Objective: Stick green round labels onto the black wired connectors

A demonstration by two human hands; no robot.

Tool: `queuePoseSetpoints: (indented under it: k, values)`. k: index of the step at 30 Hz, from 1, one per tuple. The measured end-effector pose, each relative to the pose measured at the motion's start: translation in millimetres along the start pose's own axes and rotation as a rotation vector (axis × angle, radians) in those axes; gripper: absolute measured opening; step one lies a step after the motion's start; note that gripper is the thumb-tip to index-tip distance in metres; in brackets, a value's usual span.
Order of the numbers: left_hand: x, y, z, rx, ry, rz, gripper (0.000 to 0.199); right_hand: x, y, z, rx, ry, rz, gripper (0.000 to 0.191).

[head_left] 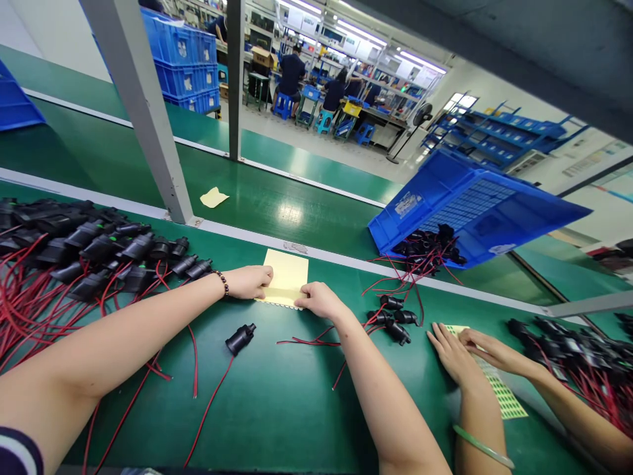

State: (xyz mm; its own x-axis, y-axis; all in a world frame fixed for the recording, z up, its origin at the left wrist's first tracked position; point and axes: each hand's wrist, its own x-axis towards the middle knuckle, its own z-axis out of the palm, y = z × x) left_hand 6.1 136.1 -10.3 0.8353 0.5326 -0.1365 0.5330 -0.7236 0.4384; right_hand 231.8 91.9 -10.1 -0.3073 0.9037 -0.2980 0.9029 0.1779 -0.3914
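A pale yellow sticker sheet (287, 267) lies on the green bench, its near edge folded over and a scalloped row of small pale pieces showing along it. My left hand (247, 282), with a beaded bracelet at the wrist, is closed on the sheet's left edge. On the right edge, near the fold, the fingers of my right hand (320, 301) pinch the paper. A single black cylindrical part (241, 340) with a red wire lies in front of my hands. Several similar black parts (395, 323) lie to the right of my right hand.
Many wired black parts (93, 244) are heaped at left. A tilted blue bin (435, 191) holds more. At right, a co-worker's hands (457, 356) touch a sheet of green labels (507, 396), beside another heap (568, 349). A grey post (143, 112) rises behind the bench.
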Motion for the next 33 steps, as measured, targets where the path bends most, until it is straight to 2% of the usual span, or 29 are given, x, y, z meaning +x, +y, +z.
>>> queuePoseSetpoints:
  k: [9, 17, 21, 26, 33]
  values:
    - [2, 1, -3.2, 0.011, 0.006, -0.005, 0.011, -4, -2, 3, -0.010, -0.014, -0.009, 0.018]
    - [-4, 2, 2.2, 0.021, 0.042, -0.005, 0.008, -4, -4, 3, -0.056, -0.017, 0.002, 0.017]
    - [-9, 3, 2.4, -0.022, 0.065, -0.018, 0.029, -4, -4, 4, -0.092, 0.008, 0.028, 0.018]
    - [-11, 4, 5.1, 0.049, 0.065, 0.053, 0.027, -4, -3, 5, -0.097, 0.024, 0.053, 0.020]
    - [-14, 6, 9.0, 0.180, 0.042, 0.192, 0.054, -3, -4, 6, -0.082, 0.037, 0.082, 0.029]
